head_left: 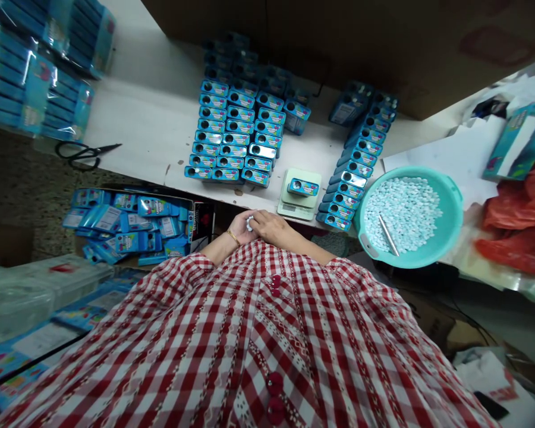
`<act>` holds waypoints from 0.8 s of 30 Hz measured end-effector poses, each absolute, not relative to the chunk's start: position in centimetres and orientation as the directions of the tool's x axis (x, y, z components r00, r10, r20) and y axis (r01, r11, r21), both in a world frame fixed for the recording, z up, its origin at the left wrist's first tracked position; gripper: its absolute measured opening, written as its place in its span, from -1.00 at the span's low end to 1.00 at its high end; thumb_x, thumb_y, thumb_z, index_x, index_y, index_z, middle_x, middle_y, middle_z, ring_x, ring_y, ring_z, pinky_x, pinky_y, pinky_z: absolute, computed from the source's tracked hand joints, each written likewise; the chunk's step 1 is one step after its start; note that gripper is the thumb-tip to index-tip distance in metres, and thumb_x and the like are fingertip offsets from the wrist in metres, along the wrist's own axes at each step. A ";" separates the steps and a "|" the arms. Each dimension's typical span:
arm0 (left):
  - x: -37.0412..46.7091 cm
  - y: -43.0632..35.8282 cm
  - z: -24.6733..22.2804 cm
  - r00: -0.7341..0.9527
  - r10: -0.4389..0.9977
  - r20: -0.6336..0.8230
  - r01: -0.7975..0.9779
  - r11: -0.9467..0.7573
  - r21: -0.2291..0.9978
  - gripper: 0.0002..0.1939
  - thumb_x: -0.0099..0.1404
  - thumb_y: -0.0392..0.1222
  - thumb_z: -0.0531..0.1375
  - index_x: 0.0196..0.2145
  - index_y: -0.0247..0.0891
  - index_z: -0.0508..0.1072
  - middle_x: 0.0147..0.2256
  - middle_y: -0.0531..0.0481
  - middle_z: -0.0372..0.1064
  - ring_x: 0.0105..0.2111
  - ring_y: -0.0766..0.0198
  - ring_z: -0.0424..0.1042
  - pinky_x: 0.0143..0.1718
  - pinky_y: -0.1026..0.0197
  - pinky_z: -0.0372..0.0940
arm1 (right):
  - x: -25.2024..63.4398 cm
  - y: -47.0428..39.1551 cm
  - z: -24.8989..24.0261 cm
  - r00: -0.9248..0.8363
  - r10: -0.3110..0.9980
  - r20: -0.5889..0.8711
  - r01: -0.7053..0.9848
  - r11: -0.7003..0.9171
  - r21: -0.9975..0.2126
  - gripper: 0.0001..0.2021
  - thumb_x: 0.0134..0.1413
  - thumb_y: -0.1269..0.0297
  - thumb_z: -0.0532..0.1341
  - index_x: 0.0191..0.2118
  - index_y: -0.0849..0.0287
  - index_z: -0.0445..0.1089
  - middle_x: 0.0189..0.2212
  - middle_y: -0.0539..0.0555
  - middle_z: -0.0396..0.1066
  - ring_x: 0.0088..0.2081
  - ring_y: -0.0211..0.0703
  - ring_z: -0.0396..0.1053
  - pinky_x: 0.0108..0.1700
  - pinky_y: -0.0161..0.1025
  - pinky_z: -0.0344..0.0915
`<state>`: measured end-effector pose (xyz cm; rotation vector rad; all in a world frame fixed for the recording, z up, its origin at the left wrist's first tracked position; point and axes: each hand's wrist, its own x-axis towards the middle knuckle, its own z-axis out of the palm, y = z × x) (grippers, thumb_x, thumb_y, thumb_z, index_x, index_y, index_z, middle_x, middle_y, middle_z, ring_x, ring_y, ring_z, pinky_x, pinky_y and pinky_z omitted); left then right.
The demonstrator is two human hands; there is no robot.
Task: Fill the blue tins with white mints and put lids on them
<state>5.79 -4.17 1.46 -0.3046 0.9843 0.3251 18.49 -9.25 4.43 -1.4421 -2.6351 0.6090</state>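
Observation:
In front of my body, at the table's near edge, my two hands meet. My left hand (239,228), with a gold bangle at the wrist, is cupped around a few small white candies (249,223). The curled fingers of my right hand (271,229) rest over the same candies and partly hide them. Just beyond my right hand, a blue box (304,187) with a round hole in its top lies on a small pale scale (289,205). To the right, a turquoise basin (452,205) holds a heap of like candies and a metal tube (389,236).
Rows of blue boxes (236,139) stand behind the scale, with another column (354,166) right of it. Black scissors (87,154) lie at the left edge, near wrapped packs (31,77). A carton of loose blue boxes (134,223) sits below. Red plastic bags (517,214) lie far right.

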 end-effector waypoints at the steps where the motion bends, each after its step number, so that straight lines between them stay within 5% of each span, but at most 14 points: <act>1: 5.8 -4.1 1.5 0.516 0.128 -0.847 -0.398 0.912 -0.104 -0.70 0.33 -0.30 -0.06 -0.33 -0.43 0.44 -0.59 -0.01 0.35 -0.62 0.36 0.36 -0.48 0.31 0.32 | 18.6 -9.3 4.4 -0.557 0.822 -0.118 0.789 0.480 -0.383 -0.80 0.20 0.51 -0.01 -0.13 0.24 0.28 -0.17 0.17 0.32 -0.09 -0.12 0.25 -0.15 -0.21 0.29; 7: 6.2 -4.0 2.0 0.543 0.139 -0.828 -0.364 0.928 -0.084 -0.72 0.31 -0.32 -0.06 -0.35 -0.42 0.44 -0.62 -0.01 0.34 -0.65 0.35 0.35 -0.48 0.30 0.33 | 18.6 -9.0 3.9 -0.548 0.832 -0.093 0.779 0.467 -0.418 -0.81 0.19 0.51 0.02 -0.15 0.22 0.31 -0.19 0.17 0.35 -0.13 -0.12 0.28 -0.18 -0.19 0.31; 11: 6.4 -4.0 1.7 0.527 0.163 -0.834 -0.383 0.921 -0.062 -0.70 0.32 -0.31 -0.08 -0.40 -0.39 0.42 -0.66 0.00 0.32 -0.67 0.35 0.33 -0.53 0.30 0.32 | 19.7 -9.4 3.7 -0.540 0.842 0.016 0.697 0.457 -0.553 -0.82 0.18 0.44 0.07 -0.13 0.21 0.35 -0.14 0.18 0.36 -0.08 -0.11 0.29 -0.07 -0.14 0.31; 13: 6.5 -4.0 1.6 0.496 0.181 -0.849 -0.387 0.922 -0.029 -0.69 0.32 -0.31 -0.07 -0.42 -0.40 0.42 -0.61 -0.06 0.38 -0.60 0.31 0.41 -0.48 0.27 0.36 | 21.6 -10.1 3.5 -0.359 0.925 0.122 0.700 0.353 -0.621 -0.79 0.19 0.34 0.09 -0.07 0.15 0.34 -0.11 0.17 0.35 -0.06 -0.09 0.29 -0.03 -0.10 0.31; 15: 6.7 -3.8 1.5 0.456 0.193 -0.869 -0.386 0.923 0.003 -0.70 0.31 -0.31 -0.06 -0.43 -0.40 0.42 -0.52 -0.15 0.45 -0.49 0.24 0.48 -0.41 0.21 0.40 | 24.5 -10.8 2.8 0.017 0.980 0.200 0.723 0.126 -0.679 -0.72 0.17 0.26 0.11 0.01 0.10 0.28 -0.06 0.17 0.31 -0.02 -0.06 0.27 -0.02 -0.05 0.31; 18: 7.1 -3.3 1.4 0.412 0.224 -0.883 -0.405 0.913 0.043 -0.73 0.30 -0.31 -0.03 -0.43 -0.39 0.42 -0.45 -0.20 0.48 -0.40 0.18 0.51 -0.34 0.17 0.41 | 29.1 -11.0 0.2 0.452 0.879 0.155 0.629 -0.191 -0.754 -0.52 0.06 0.22 0.19 0.12 0.12 0.16 0.03 0.19 0.24 0.03 -0.01 0.24 -0.01 -0.01 0.30; 22: 8.4 -2.0 1.1 0.396 0.294 -0.870 -0.461 0.883 0.089 -0.74 0.30 -0.29 -0.01 -0.39 -0.40 0.44 -0.45 -0.19 0.48 -0.38 0.19 0.50 -0.31 0.16 0.41 | 32.0 -9.2 -3.9 0.410 0.910 -0.062 0.510 -0.285 -0.811 -0.55 -0.07 0.17 0.23 -0.02 0.20 0.26 -0.12 0.14 0.38 -0.13 -0.05 0.34 -0.05 -0.04 0.31; 24: 9.3 -1.2 0.8 0.395 0.319 -0.862 -0.486 0.868 0.099 -0.74 0.30 -0.28 -0.01 -0.35 -0.41 0.45 -0.45 -0.19 0.47 -0.37 0.19 0.50 -0.30 0.16 0.40 | 31.6 -8.2 -3.9 0.343 0.938 -0.058 0.525 -0.243 -0.816 -0.64 -0.03 0.16 0.19 -0.10 0.21 0.31 -0.22 0.12 0.41 -0.20 -0.07 0.36 -0.09 -0.07 0.32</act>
